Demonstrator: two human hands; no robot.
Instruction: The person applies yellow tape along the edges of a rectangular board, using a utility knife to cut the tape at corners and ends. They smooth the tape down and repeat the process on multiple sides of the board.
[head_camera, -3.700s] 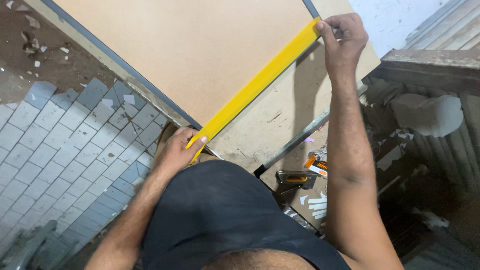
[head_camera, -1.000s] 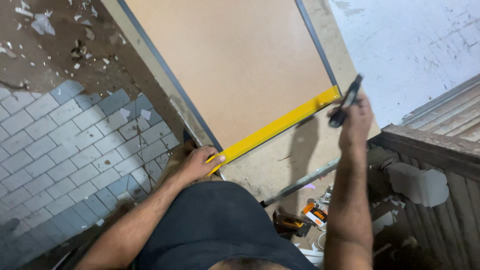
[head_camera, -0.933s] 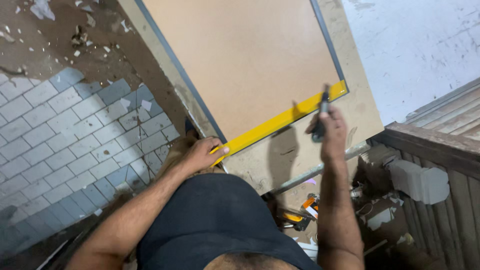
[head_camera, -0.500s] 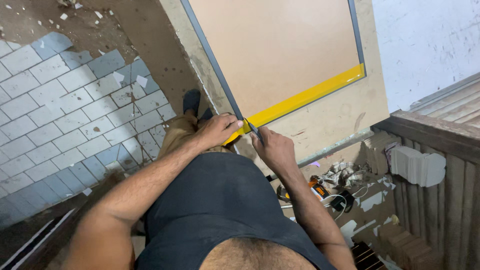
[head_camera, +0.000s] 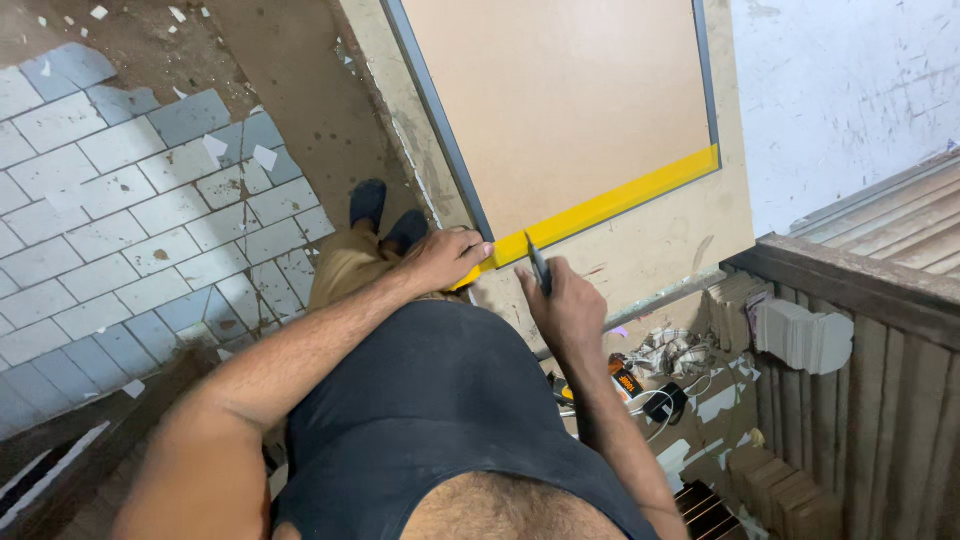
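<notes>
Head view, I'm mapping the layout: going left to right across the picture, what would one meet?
Grey and white floor tiles → dark shoes → left hand → right hand holding a dark pencil-like tool → stack of pale tiles.

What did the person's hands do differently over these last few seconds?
The right hand let go of the far end of the yellow straightedge and came back along it to the near end, now holding a dark pen-like tool beside the left hand. The left hand stayed pressed on the near end; the straightedge still lies across the tan board.
</notes>
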